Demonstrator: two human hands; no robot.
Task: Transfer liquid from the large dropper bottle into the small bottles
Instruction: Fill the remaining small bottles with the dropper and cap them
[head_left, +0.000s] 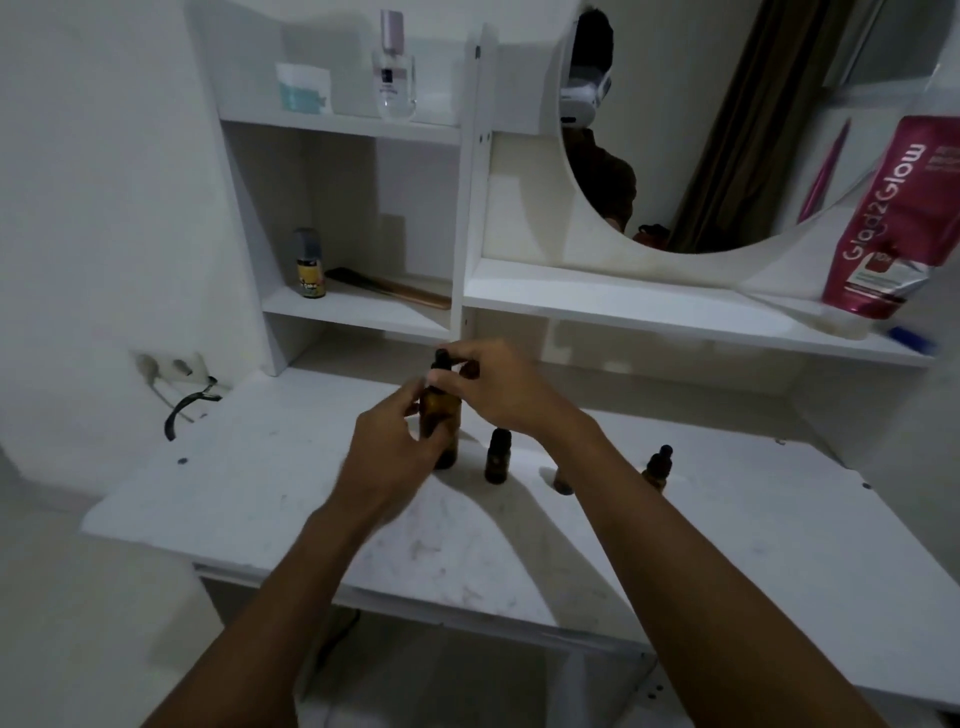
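A white marbled tabletop (291, 499) fills the middle of the view, its surface scuffed with dark smudges and faint scratches, set against white walls in a dim room. The large dropper bottle (440, 415), amber glass with a black top, stands upright on the far middle of the table. The left hand (387, 447) wraps its fingers around the bottle's body from the near left side. The right hand (488, 384) comes in from the right and pinches the black dropper cap (441, 359) between thumb and fingertips.

Just right of the large bottle stands a small amber bottle (497, 462) with a black cap. Further right a second small bottle (563, 480) is mostly hidden behind the right forearm, and beyond it a third small bottle with a dropper top (658, 467) stands near the arm.

At the far left a wall socket (166, 368) holds a plug whose black cable (182, 410) curls onto the table edge. Behind the table rises a white shelf unit (363, 317): a lower shelf carries a small yellow-labelled spray can (310, 265) and a brown comb (395, 291), an upper shelf a clear glass bottle (396, 73) and a white jar (304, 88). To the right a round mirror (727, 130) shows a brown curtain, and a pink pouch (888, 218) leans at the far right
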